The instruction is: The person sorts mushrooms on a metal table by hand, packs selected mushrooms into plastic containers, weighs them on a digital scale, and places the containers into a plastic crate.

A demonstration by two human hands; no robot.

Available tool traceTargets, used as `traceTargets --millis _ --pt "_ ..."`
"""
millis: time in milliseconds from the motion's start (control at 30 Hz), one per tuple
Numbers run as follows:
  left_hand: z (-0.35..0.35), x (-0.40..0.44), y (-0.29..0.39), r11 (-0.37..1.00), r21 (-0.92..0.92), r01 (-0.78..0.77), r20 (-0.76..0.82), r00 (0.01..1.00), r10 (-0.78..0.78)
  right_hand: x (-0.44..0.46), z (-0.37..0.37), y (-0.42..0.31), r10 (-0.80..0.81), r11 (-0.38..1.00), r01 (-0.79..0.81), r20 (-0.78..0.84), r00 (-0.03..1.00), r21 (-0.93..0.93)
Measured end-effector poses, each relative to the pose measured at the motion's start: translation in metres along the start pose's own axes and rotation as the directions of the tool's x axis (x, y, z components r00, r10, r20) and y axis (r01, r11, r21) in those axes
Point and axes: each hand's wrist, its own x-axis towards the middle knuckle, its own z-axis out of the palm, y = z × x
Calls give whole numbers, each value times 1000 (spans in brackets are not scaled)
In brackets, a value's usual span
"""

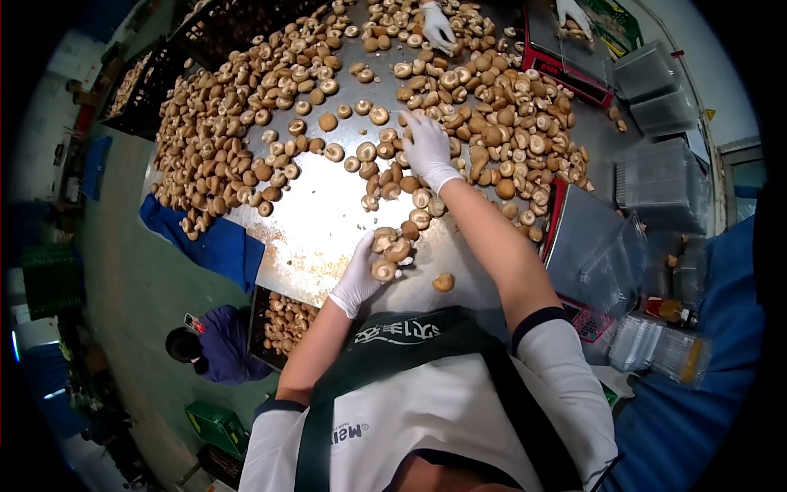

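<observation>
My left hand, in a white glove, is curled around several brown mushrooms near the front edge of the metal table. Farther up, my right hand, gloved too, reaches palm down over the left side of the large mushroom pile. Its fingertips touch or hover at mushrooms there; whether they grip one is hidden. A loose line of mushrooms lies between my two hands. One single mushroom sits to the right of my left hand.
Co-workers' gloved hands are at the top. Red-framed scales and stacked clear plastic trays stand right. Another mushroom pile covers the left. A blue cloth hangs at the left edge. A person is below left, beside a mushroom crate.
</observation>
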Motion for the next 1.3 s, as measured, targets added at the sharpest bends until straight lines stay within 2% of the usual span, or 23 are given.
traceTargets --millis 33,100,133,233,400,500,567,600,633,700,767,833,900,933,967,1000,1033,1067,1100,1133,1200,1233,1300 --pt "-1 0 0 1000 1 -7 -2 1000 7 2 1 10 99 995 -99 102 990 -11" --pt "-6 0 1 1000 4 -26 -4 1000 26 -9 -3 24 92 996 -93 89 992 2" --pt "-3 0 1 1000 12 -15 -41 999 15 -17 -2 30 94 993 -98 68 993 59" --pt "-11 5 2 997 76 10 48 999 -13 -53 -14 48 80 937 -83 21 997 341" --pt "13 12 4 964 262 -46 177 984 -1 -98 -58 39 29 915 43 -174 984 400" --pt "25 17 0 955 293 -42 200 980 -18 -128 -80 11 -21 841 110 -171 985 529" --pt "21 24 -8 949 312 -46 172 985 -9 -151 -81 -2 -92 857 85 -12 996 508" --pt "20 26 -7 961 275 16 124 991 -52 -158 -83 -9 -117 872 47 114 987 487" --pt "19 26 -8 970 231 81 75 992 -101 -163 -84 -17 -134 888 7 243 961 460" --pt "19 20 -15 949 303 86 81 990 -116 -165 -81 -28 -165 924 25 337 927 382" --pt "11 21 -23 947 313 78 33 995 -93 -157 -81 -40 -186 947 11 520 834 322" --pt "19 12 -15 961 261 92 20 995 -100 -145 -75 -44 -219 931 -6 573 790 364" --pt "-6 26 -17 986 150 72 -52 997 -65 -122 -78 -40 -237 898 -78 626 743 433" --pt "-6 26 -6 988 124 97 41 994 -103 -111 -78 -34 -190 814 -211 591 784 541" --pt "-2 26 -3 993 119 -9 -12 1000 11 -97 -58 -17 -209 781 -65 358 910 622" --pt "3 23 3 996 90 -21 -35 999 24 -71 -53 -4 -99 860 -48 260 961 507" --pt "3 22 9 997 63 -37 -61 997 41 -48 -63 9 -26 973 0 108 994 230" --pt "-2 22 11 996 66 -63 -57 996 67 -28 -63 31 9 994 -2 -62 998 108" --pt "-8 26 10 997 50 -58 -85 994 62 -23 -67 51 -4 977 -46 -233 973 -210" --pt "-14 31 11 997 37 -61 -113 991 64 -23 -57 83 131 942 -188 -214 968 -278" --pt "-22 35 14 997 48 -65 -111 991 70 -37 -58 113 227 940 -268 -198 954 -213" --pt "0 27 17 995 56 -87 -149 984 94 -44 -59 120 202 952 -242 -208 957 -190" --pt "-3 29 17 999 26 -31 -77 996 33 -55 -60 125 236 960 -200 -183 954 196"
